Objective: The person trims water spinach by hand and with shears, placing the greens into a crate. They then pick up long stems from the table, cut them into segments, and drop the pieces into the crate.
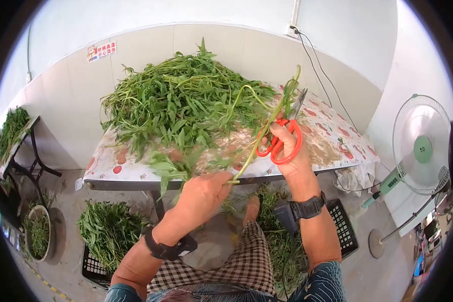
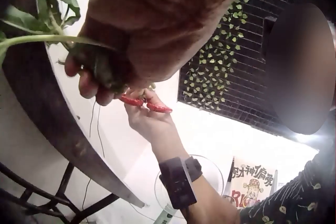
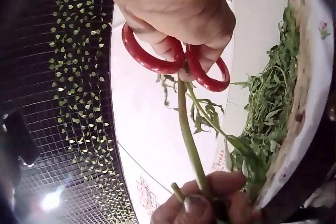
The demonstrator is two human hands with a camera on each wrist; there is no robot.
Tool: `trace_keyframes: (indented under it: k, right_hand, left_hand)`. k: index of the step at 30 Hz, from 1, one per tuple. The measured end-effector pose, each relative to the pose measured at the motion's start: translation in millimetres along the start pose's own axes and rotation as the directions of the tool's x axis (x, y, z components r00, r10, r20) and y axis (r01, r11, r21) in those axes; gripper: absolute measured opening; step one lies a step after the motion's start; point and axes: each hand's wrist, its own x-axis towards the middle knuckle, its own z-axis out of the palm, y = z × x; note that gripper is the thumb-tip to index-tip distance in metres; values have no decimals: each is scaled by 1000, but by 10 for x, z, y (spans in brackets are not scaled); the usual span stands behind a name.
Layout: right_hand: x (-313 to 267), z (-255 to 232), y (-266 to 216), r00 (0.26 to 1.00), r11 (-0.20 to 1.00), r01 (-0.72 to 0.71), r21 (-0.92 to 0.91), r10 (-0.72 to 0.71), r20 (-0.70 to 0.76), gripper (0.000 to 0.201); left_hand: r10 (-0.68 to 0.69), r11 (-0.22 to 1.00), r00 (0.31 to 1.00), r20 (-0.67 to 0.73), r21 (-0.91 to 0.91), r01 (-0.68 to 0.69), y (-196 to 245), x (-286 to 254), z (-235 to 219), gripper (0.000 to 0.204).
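Above the table's front edge, my left hand [image 1: 205, 195] grips leafy green stems, one of them a thick stem [image 1: 247, 160] slanting up toward the right hand. Leaves trail out to the left of the left fist. My right hand [image 1: 293, 160] holds red-handled scissors [image 1: 299, 143], with fingers through the loops and blades pointing up and away. In the right wrist view, the stem [image 3: 190, 134] runs from the left fingertips [image 3: 195, 208] up to the right fingers, just below the red loops [image 3: 152, 62]. A cut stem end pokes out beside the left thumb.
A large heap of leafy stems [image 1: 176, 100] covers the back of the table with its patterned cloth [image 1: 121, 158]. Below stand black crates [image 1: 343, 226], one heaped with greens [image 1: 110, 229]. A round tub [image 1: 38, 231] is at left, a standing fan [image 1: 422, 148] at right.
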Motion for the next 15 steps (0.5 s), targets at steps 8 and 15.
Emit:
trace_keyframes:
  k: [8, 15]
  right_hand:
    - [-141, -459, 28, 959, 975, -214, -62, 221, 177, 55]
    - [-662, -539, -29, 811, 824, -336, -456, 499, 305, 67]
  left_hand:
    - [-198, 951, 979, -47, -249, 181, -96, 12, 157, 17]
    - [-192, 975, 981, -33, -125, 186, -251, -25, 258, 16]
